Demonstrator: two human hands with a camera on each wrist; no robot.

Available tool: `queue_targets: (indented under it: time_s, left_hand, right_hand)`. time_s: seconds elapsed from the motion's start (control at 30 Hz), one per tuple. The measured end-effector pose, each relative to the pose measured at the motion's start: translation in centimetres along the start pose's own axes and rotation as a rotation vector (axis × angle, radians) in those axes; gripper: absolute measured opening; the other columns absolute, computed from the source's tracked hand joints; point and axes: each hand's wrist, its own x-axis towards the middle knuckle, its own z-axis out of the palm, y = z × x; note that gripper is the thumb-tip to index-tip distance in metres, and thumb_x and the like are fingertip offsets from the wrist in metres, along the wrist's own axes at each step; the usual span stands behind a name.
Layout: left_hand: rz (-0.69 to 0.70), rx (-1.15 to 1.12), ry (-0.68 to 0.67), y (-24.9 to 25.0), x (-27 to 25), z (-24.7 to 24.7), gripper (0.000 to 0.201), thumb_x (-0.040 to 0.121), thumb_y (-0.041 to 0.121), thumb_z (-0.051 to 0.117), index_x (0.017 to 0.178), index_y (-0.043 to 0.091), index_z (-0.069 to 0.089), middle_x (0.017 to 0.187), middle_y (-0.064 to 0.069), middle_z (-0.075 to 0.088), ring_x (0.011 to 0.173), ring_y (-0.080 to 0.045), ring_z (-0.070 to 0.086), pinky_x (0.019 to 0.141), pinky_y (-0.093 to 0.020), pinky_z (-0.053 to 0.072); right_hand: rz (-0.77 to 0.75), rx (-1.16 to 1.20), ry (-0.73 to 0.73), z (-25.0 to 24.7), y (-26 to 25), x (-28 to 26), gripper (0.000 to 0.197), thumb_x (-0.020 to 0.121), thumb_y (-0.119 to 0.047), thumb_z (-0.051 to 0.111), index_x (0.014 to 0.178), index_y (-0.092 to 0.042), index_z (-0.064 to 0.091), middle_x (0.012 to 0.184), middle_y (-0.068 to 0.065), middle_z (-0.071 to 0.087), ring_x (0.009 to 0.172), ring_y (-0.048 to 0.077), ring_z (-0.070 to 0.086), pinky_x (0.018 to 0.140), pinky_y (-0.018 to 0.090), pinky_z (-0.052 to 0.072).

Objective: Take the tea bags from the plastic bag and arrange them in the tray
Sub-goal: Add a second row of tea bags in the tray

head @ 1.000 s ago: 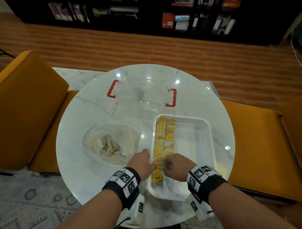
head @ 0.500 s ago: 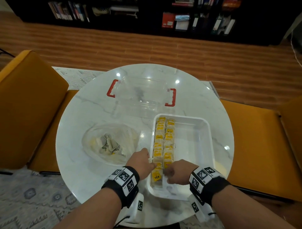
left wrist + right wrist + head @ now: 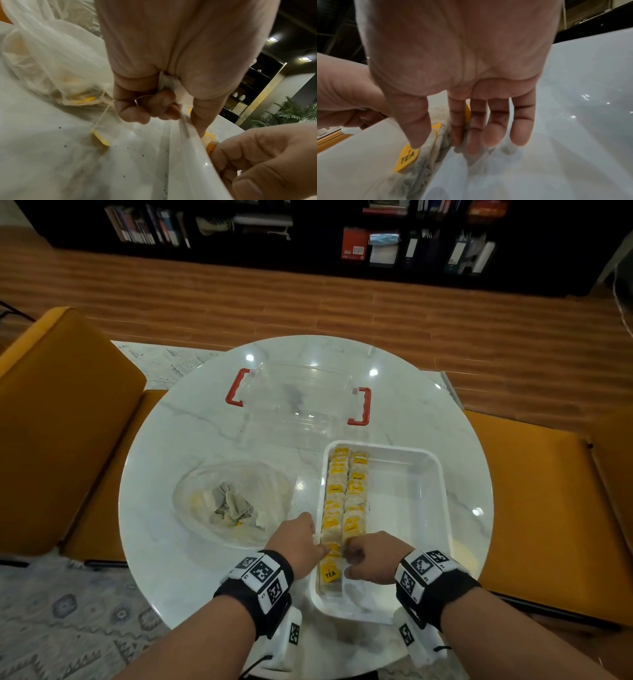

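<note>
The white tray holds two rows of tea bags along its left wall; the nearest one shows a yellow TEA tag. My left hand is at the tray's left rim, fingers curled round a tea bag. Its string and yellow tag hang down to the table. My right hand is inside the tray, fingers straight, their tips on the near tea bags. The clear plastic bag lies left of the tray with several tea bags inside.
A clear lidded box with red handles stands behind the tray on the round marble table. Yellow chairs flank the table on both sides. The right half of the tray floor is bare.
My right hand has slid a little toward the tray's near end. My left hand has stayed at the tray's left rim.
</note>
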Motion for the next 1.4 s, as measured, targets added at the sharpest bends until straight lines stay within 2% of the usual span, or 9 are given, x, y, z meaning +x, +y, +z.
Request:
queue_targets:
  time_s: [0.37,0.5,0.57,0.67,0.77,1.0,1.13,1.23,1.4]
  left_hand:
    - [0.012,0.007,0.019,-0.2,0.2,0.0,0.034,0.085,0.04,0.069,0.09,0.02,0.042,0.089,0.001,0.055,0.074,-0.014,0.05,0.057,-0.024,0.035]
    - [0.034,-0.095,0.114,-0.2,0.0,-0.9,0.044,0.08,0.059,0.067,0.079,0.022,0.044,0.077,0.006,0.053,0.064,-0.009,0.047,0.053,-0.021,0.034]
    - [0.019,-0.341,0.129,0.0,-0.2,-1.9,0.053,0.079,0.069,0.058,0.078,0.017,0.049,0.071,0.003,0.053,0.057,-0.01,0.046,0.053,-0.023,0.038]
    - [-0.12,-1.132,-0.194,0.6,-0.5,-3.6,0.072,0.082,0.078,0.032,0.088,0.01,0.055,0.067,-0.007,0.05,0.049,-0.017,0.04,0.047,-0.027,0.036]
    - [-0.088,-1.422,-0.411,0.8,-0.7,-4.8,0.091,0.077,0.085,0.015,0.096,0.006,0.056,0.065,-0.012,0.05,0.049,-0.02,0.039,0.051,-0.027,0.032]
    - [0.148,-1.354,-0.509,2.5,-1.6,-6.0,0.098,0.069,0.086,0.013,0.094,0.008,0.068,0.07,-0.016,0.056,0.057,-0.025,0.048,0.058,-0.033,0.041]
    - [0.274,-1.221,-0.262,2.7,-1.7,-5.9,0.094,0.067,0.083,0.017,0.108,0.018,0.07,0.107,-0.01,0.073,0.098,-0.028,0.068,0.096,-0.033,0.05]
    - [0.439,-1.022,-0.059,1.8,-0.8,-6.4,0.096,0.062,0.096,0.035,0.117,0.023,0.067,0.116,-0.001,0.071,0.109,-0.013,0.064,0.096,-0.027,0.047]
    - [0.498,-0.507,0.071,1.2,-0.8,-8.6,0.07,0.065,0.062,0.074,0.126,0.035,0.053,0.132,0.013,0.059,0.125,-0.006,0.052,0.111,-0.038,0.039]
  right_hand:
    - [0.009,0.169,0.034,-0.7,-0.2,0.1,0.03,0.084,-0.044,0.062,0.107,-0.025,0.061,0.107,-0.005,0.063,0.093,0.012,0.059,0.08,0.023,0.046]
    - [-0.033,0.186,0.068,-1.8,-0.3,-0.5,0.017,0.083,-0.042,0.063,0.091,-0.028,0.061,0.092,-0.008,0.063,0.087,0.01,0.061,0.071,0.02,0.045]
    - [-0.072,0.222,0.187,-3.0,-1.0,-1.1,0.012,0.084,-0.04,0.063,0.087,-0.029,0.062,0.083,-0.009,0.062,0.078,0.007,0.059,0.065,0.017,0.043]
    - [-0.171,0.366,0.431,-4.9,-2.8,-1.9,0.004,0.085,-0.035,0.065,0.089,-0.033,0.064,0.078,-0.011,0.061,0.068,0.0,0.053,0.065,0.018,0.042]
    - [-0.325,0.436,0.526,-6.4,-4.9,-2.9,0.022,0.084,-0.028,0.067,0.104,-0.036,0.064,0.084,-0.014,0.055,0.067,-0.003,0.048,0.066,0.01,0.036]
    - [-0.448,0.412,0.54,-8.5,-7.1,-4.7,0.014,0.087,-0.016,0.061,0.082,-0.028,0.062,0.079,-0.014,0.054,0.069,0.0,0.051,0.064,0.012,0.039]
    - [-0.453,0.379,0.576,-10.3,-7.4,-6.4,0.012,0.088,-0.018,0.06,0.082,-0.029,0.061,0.077,-0.01,0.062,0.071,0.002,0.054,0.066,0.015,0.043]
    - [-0.462,0.357,0.619,-11.5,-7.6,-7.2,0.01,0.089,-0.02,0.06,0.086,-0.029,0.062,0.081,-0.009,0.064,0.076,0.003,0.054,0.066,0.013,0.042]
    - [-0.466,0.378,0.686,-13.4,-8.2,-8.6,0.006,0.091,-0.022,0.06,0.089,-0.027,0.063,0.081,-0.011,0.063,0.076,0.005,0.057,0.07,0.021,0.047]
